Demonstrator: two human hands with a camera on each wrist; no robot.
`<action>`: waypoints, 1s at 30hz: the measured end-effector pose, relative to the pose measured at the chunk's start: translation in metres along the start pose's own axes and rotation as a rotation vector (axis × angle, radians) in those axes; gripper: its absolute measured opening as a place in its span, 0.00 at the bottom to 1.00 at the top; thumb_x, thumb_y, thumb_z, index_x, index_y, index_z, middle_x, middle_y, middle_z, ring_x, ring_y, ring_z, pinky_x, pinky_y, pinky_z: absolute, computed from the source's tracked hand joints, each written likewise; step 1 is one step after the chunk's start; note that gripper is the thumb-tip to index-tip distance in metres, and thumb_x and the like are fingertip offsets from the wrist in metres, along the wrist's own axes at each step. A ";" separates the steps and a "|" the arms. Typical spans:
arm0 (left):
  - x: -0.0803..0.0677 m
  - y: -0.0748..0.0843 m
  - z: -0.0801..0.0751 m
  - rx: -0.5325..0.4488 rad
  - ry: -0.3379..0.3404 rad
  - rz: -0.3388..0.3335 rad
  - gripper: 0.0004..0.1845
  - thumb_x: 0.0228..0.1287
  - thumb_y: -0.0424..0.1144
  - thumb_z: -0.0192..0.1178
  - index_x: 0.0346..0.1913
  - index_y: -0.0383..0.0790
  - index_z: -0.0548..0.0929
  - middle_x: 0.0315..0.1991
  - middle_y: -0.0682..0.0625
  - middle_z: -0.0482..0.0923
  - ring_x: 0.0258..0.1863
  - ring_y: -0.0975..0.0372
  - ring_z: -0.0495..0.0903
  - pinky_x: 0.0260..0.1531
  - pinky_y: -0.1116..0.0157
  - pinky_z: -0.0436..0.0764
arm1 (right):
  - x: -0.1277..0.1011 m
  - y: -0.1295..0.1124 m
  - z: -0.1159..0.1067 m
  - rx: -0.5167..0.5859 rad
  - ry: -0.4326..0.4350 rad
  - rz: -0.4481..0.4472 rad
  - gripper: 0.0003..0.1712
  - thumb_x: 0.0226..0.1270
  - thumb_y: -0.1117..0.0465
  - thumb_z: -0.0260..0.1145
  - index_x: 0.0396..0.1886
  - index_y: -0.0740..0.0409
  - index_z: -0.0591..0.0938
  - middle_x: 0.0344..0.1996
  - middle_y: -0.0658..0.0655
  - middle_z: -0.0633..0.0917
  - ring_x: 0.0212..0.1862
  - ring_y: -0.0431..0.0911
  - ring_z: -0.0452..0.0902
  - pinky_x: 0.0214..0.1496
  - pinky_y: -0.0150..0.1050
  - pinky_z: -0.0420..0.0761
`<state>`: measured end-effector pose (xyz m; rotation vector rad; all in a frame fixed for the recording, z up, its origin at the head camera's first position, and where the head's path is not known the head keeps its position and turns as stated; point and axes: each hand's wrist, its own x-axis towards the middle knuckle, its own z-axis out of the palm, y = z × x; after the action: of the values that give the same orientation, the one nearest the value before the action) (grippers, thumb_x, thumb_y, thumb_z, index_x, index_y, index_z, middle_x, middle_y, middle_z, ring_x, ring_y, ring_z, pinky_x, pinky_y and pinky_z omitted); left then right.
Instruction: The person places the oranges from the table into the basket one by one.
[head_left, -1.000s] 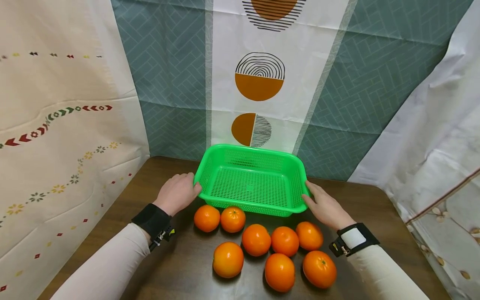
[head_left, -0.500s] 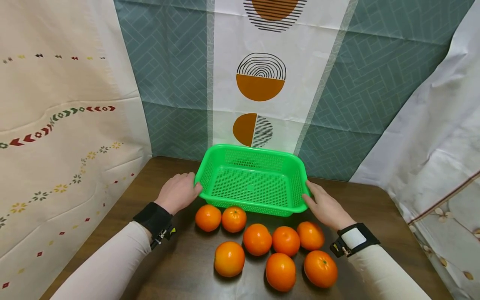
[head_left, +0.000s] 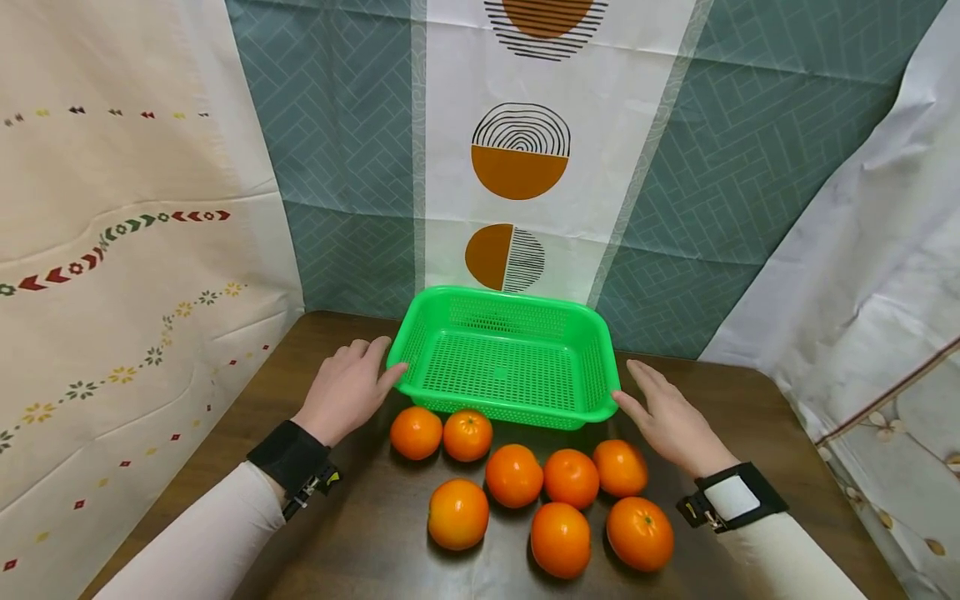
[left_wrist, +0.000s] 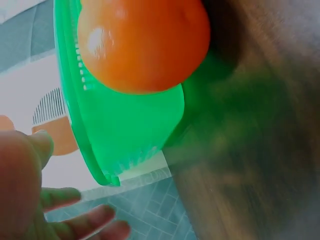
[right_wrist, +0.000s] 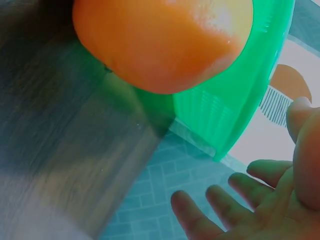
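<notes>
On the table (head_left: 750, 408), both hands (head_left: 348, 387) flank the green basket (head_left: 506, 367), fingers spread, holding nothing.

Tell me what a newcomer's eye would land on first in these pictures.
The bright green basket at the back middle of the dark wooden table stands out first; nothing lies in it. Just in front of it lie eight oranges in a loose cluster. An open left hand and right hand flank the basket's two near corners, fingers straight.
</notes>
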<state>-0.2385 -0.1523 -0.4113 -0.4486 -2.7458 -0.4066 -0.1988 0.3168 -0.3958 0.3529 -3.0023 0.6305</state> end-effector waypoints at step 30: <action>-0.072 0.049 0.015 0.086 -0.017 0.295 0.28 0.63 0.58 0.68 0.60 0.46 0.79 0.55 0.44 0.73 0.54 0.49 0.72 0.58 0.50 0.74 | -0.024 -0.027 0.020 -0.215 0.146 -0.217 0.46 0.71 0.40 0.63 0.79 0.57 0.61 0.76 0.61 0.63 0.79 0.58 0.48 0.75 0.63 0.50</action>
<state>-0.1606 -0.1211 -0.4401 -0.8220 -2.6432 -0.2095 -0.1694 0.2897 -0.4059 0.5806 -2.8032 0.2972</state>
